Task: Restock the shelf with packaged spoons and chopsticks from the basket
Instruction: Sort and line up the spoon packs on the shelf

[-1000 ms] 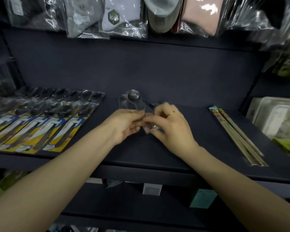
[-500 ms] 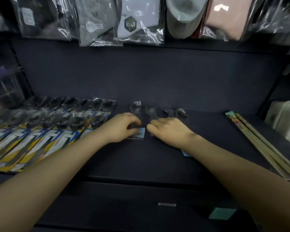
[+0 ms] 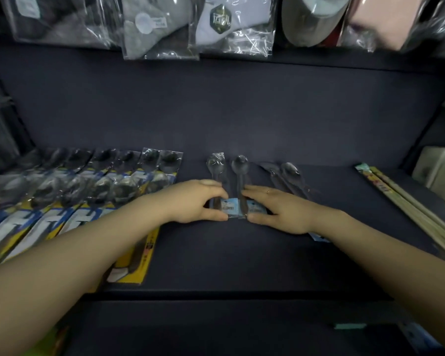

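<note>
The left hand [image 3: 195,201] is pinching the lower end of a clear-wrapped spoon packet [image 3: 220,186] between thumb and curled fingers, at the pale blue label [image 3: 228,208] near the packet's foot. The right hand [image 3: 275,211] is gripping the neighbouring spoon packet [image 3: 240,183] in the same way, thumb below and fingers above, with a ring showing on one finger. The two packets are lying flat and side by side on the dark shelf [image 3: 216,253], touching or nearly so, spoon bowls pointing away toward the back wall.

Just right of the right hand, two more clear spoon packets [image 3: 288,176] are lying on the shelf at a slight slant, their lower ends hidden under that hand and wrist; a bit of blue label is showing beyond the wrist.

Left of the left hand, a row of yellow-and-blue carded spoon packs [image 3: 88,191] is lying overlapped across the shelf, the left forearm crossing over the nearest of them.

Well to the right of the grip, long packaged chopsticks [image 3: 409,201] are lying at an angle near the shelf's right end. Beyond them, pale packaged goods [image 3: 439,170] are sitting at the frame's edge, too blurred to identify.

Above and behind the hands, plastic-bagged items [image 3: 231,24] are hanging in a row along the top.
</note>
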Motion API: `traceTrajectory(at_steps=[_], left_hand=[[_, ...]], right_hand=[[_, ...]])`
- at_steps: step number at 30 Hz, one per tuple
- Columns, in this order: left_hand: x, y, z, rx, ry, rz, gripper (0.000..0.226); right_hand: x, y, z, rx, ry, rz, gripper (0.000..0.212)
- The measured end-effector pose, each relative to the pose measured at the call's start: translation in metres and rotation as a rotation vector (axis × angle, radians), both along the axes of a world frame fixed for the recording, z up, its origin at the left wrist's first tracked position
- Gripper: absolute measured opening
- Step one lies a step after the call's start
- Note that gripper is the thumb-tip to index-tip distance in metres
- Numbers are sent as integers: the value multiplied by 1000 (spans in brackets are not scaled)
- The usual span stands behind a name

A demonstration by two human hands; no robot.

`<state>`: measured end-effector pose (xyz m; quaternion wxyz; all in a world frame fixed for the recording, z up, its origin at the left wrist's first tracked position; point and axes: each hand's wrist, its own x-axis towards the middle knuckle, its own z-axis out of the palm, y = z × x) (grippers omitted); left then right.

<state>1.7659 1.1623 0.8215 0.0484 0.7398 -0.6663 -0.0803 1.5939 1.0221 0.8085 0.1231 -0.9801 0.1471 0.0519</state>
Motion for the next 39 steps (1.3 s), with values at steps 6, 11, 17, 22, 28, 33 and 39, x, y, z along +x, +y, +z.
traceTrajectory(at_steps=[6, 11, 17, 22, 28, 33, 39], left_hand=[[5, 0, 6, 8, 17, -52, 46], [-4, -2, 11, -138, 49, -24, 49], [-37, -11, 19, -323, 327, 35, 23], [-67, -25, 22, -316, 540, 94, 16], [-101, -37, 23, -231, 913, 210, 21], [-135, -53, 26, -307, 1305, 346, 35], [-151, -48, 31, -582, 1318, 395, 13]], right_hand=[[9, 10, 3, -85, -23, 1, 59], [-17, -10, 19, -84, -410, -326, 37], [-60, -48, 19, 16, -131, -725, 32], [-61, -45, 23, 160, -219, -745, 23], [-77, -45, 23, 410, -580, -746, 24], [-86, -7, 37, 549, -824, -457, 21], [-97, 18, 38, 650, -846, -380, 18]])
